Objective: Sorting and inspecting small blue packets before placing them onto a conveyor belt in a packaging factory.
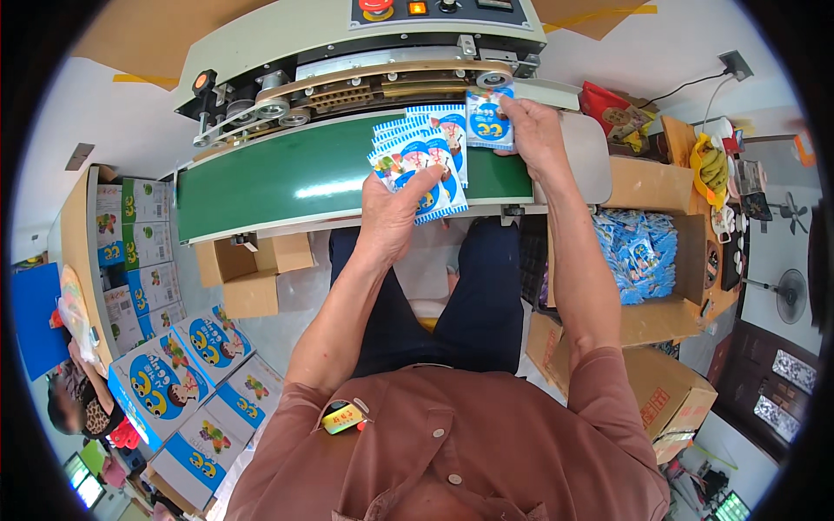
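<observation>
My left hand (393, 213) is closed around a fanned stack of small blue-and-white sachets (407, 163), its thumb pressed on top. The stack is held over the green conveyor belt (278, 182) of a band sealing machine (347, 62). In my right hand (534, 130) a single sachet (488, 128) is pinched at its right side. That sachet's upper edge is at the right end of the machine's sealing band, close to a small roller. Part of the stack sits just left of the single sachet, nearly touching it.
At my right, an open cardboard box (691, 260) holds a heap of blue sachets (638, 260). A red snack bag (608, 111) lies beyond the belt's end. Left are a small open carton (252, 291) and stacked printed cartons (152, 378). Another person (78, 399) is at far left.
</observation>
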Tool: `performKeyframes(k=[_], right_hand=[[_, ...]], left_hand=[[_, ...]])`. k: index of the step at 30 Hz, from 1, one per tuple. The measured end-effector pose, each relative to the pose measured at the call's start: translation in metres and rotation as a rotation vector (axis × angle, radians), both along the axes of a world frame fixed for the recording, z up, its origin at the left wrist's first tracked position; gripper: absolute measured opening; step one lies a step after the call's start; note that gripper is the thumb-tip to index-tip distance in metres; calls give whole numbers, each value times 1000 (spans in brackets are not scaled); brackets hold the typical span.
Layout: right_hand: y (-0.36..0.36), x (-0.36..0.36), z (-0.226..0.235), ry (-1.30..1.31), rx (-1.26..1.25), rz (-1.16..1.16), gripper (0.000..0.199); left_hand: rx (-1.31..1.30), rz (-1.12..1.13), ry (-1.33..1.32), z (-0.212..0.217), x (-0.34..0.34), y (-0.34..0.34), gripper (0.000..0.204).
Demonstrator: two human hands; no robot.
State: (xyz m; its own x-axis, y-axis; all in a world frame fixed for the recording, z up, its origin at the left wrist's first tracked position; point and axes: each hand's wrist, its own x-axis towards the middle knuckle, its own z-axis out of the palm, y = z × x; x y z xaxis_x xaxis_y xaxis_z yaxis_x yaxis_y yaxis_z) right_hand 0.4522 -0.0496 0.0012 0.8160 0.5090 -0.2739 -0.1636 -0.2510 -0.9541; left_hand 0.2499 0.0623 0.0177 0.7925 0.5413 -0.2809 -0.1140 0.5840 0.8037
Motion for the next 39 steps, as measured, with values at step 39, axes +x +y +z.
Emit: performKeyframes(k=[39], right_hand=[[-5, -29, 30, 95, 79, 39, 42]], left_hand=[[39, -180, 68, 7, 6, 8, 48]])
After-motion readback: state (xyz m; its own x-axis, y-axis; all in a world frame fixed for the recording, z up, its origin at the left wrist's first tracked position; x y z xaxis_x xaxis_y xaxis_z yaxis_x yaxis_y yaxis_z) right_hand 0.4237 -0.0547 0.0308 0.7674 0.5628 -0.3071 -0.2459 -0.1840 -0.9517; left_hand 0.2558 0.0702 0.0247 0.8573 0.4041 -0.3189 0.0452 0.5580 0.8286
